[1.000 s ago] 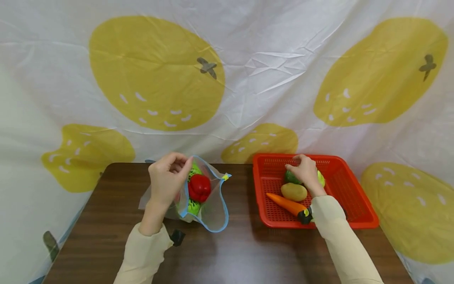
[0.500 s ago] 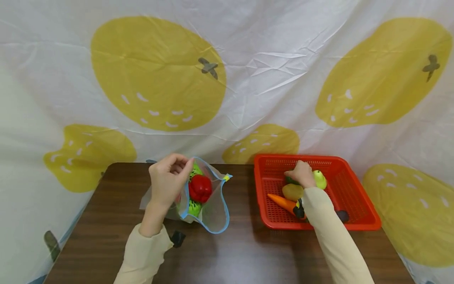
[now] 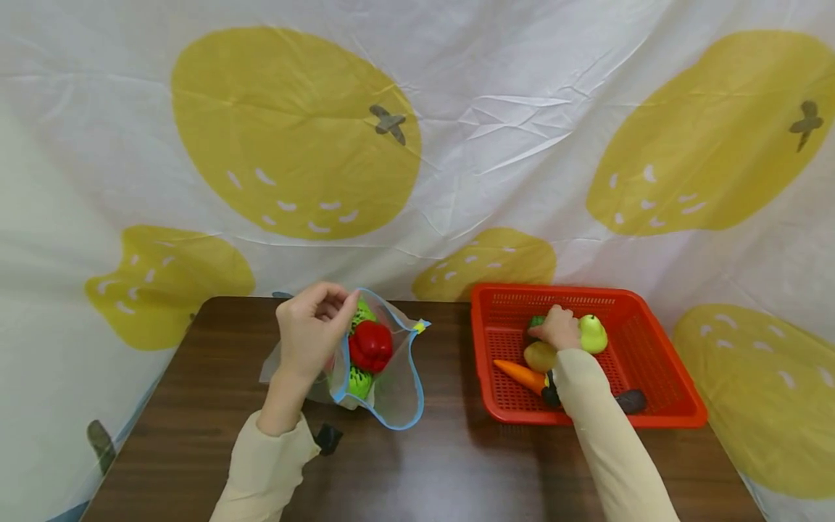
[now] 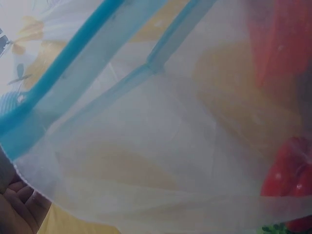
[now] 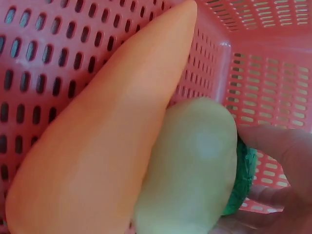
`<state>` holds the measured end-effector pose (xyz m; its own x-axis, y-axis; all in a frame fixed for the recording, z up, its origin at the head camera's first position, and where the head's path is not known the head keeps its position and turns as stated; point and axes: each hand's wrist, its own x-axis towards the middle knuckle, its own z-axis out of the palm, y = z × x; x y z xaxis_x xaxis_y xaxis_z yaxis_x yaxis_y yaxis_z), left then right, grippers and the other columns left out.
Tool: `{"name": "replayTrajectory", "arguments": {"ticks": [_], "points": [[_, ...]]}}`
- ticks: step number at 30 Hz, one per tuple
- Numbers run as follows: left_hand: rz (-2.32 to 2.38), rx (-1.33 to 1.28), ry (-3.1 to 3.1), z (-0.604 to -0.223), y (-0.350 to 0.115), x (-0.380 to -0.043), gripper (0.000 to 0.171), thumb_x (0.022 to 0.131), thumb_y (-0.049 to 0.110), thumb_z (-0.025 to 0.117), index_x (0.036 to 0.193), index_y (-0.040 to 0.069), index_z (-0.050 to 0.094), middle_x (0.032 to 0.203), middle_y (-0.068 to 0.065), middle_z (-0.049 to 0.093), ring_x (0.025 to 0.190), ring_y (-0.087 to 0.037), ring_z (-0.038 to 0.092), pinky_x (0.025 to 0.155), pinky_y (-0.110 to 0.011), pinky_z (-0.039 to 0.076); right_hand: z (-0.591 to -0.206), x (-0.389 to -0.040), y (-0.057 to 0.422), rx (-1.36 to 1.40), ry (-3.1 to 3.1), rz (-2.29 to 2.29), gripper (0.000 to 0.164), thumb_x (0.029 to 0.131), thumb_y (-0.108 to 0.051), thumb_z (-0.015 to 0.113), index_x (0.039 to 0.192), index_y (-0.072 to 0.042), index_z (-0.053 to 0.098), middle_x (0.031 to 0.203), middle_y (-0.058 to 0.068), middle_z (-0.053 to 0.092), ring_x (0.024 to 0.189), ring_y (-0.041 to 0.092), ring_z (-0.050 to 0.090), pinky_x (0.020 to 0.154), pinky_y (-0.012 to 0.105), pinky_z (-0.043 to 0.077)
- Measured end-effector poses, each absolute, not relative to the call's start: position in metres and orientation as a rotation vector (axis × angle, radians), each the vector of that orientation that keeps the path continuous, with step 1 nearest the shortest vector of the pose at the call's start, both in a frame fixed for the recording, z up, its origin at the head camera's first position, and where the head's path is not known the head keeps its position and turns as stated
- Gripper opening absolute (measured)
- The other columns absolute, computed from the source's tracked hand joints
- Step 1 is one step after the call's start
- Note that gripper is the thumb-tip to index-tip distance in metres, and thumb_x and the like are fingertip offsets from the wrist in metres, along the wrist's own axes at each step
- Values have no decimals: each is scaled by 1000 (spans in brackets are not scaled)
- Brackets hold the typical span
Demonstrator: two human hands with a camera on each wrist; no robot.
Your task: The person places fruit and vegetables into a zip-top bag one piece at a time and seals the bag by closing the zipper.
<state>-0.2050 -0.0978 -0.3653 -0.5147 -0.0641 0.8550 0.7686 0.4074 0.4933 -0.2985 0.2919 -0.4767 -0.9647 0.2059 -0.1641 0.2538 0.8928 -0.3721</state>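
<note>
My left hand [image 3: 306, 330] pinches the blue-edged rim of a see-through bag [image 3: 406, 384], holding its mouth open. Inside the bag lie a red bell pepper [image 3: 370, 346] and green, dark-speckled pieces [image 3: 360, 380]. In the left wrist view the bag's cloudy side fills most of the frame. My right hand [image 3: 559, 328] reaches into a red plastic basket [image 3: 675, 377]. Its thumb and fingers curl round a dark green, rough-skinned vegetable [image 5: 243, 180], partly hidden by the hand and a potato [image 5: 195, 161]. An orange carrot [image 5: 97, 136] lies beside the potato.
A light green pear [image 3: 592, 334] sits to the right of my right hand in the basket. A dark oval piece [image 3: 630, 401] lies near the basket's front wall. The brown wooden table [image 3: 450, 464] backs onto a hanging cloth [image 3: 457, 167] with yellow fruit prints.
My right hand has gone lower into the basket and closed round the dark green vegetable, uncovering the pear and the dark oval piece. My left hand still holds the bag's rim.
</note>
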Motion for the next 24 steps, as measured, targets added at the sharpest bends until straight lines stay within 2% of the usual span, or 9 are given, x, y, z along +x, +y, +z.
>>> {"name": "replayTrajectory", "arguments": {"ticks": [9, 14, 19, 24], "points": [[-1221, -617, -1802, -366, -97, -204, 14, 71, -9, 73, 65, -1, 63, 59, -7, 60, 45, -11, 52, 46, -13, 44, -488, -300, 291, 401, 2943, -659, 62, 81, -24, 71, 116, 14, 36, 110, 38, 48, 100, 53, 51, 85, 55, 45], [-1205, -619, -1809, -367, -96, -205, 14, 71, -8, 73, 65, 0, 63, 59, -7, 60, 45, -12, 52, 45, -14, 44, -487, -297, 294, 409, 2950, -704, 66, 79, -26, 73, 117, 14, 36, 114, 39, 44, 105, 56, 45, 89, 57, 41], [-1202, -617, -1818, -367, -97, -205, 13, 72, -7, 72, 65, 0, 63, 58, -7, 60, 45, -11, 52, 46, -13, 44, -475, -296, 292, 355, 2995, -763, 63, 79, -27, 72, 113, 12, 37, 112, 39, 44, 105, 58, 43, 88, 59, 41], [-1190, -625, -1824, -367, -98, -206, 13, 73, -6, 71, 66, -1, 62, 58, -7, 60, 45, -9, 52, 47, -12, 44, -455, -291, 286, 305, 3043, -867, 61, 80, -27, 72, 114, 11, 38, 109, 36, 46, 100, 51, 47, 84, 56, 43]]}}
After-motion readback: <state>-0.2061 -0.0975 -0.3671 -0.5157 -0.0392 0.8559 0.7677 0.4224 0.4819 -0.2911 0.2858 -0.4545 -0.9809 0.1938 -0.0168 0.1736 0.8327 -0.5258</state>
